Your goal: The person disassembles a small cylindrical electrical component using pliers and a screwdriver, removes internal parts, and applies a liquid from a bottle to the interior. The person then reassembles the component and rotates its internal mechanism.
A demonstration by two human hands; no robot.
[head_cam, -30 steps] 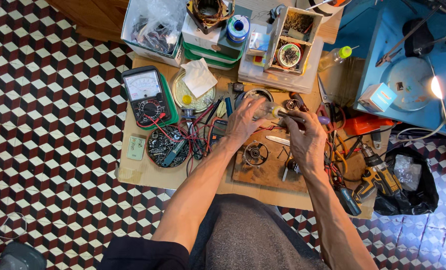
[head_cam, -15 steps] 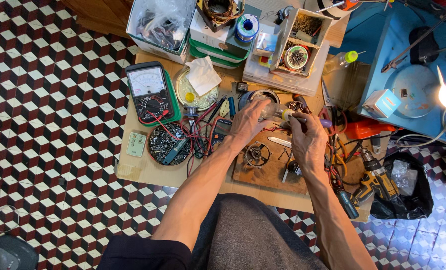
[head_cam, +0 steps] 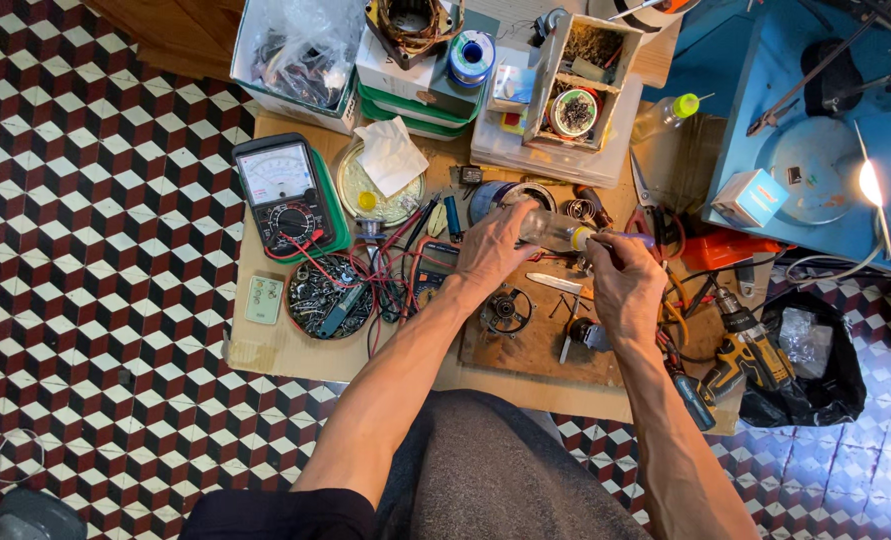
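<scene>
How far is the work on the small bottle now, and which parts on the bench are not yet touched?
Done: I cannot tell any finished step. In hand: the left hand holds a clear bottle level above the board, and the right hand pinches at its yellow cap end. Left: the round motor part and the screwdriver lie untouched on the board.

A multimeter (head_cam: 287, 197) lies left of the hands, a drill (head_cam: 750, 352) right.

Your left hand (head_cam: 490, 250) grips a small clear bottle (head_cam: 550, 230); your right hand (head_cam: 620, 285) pinches its yellow tip. Nearby: multimeter (head_cam: 285, 195), cordless drill (head_cam: 750, 350), lit lamp (head_cam: 870, 183).
</scene>
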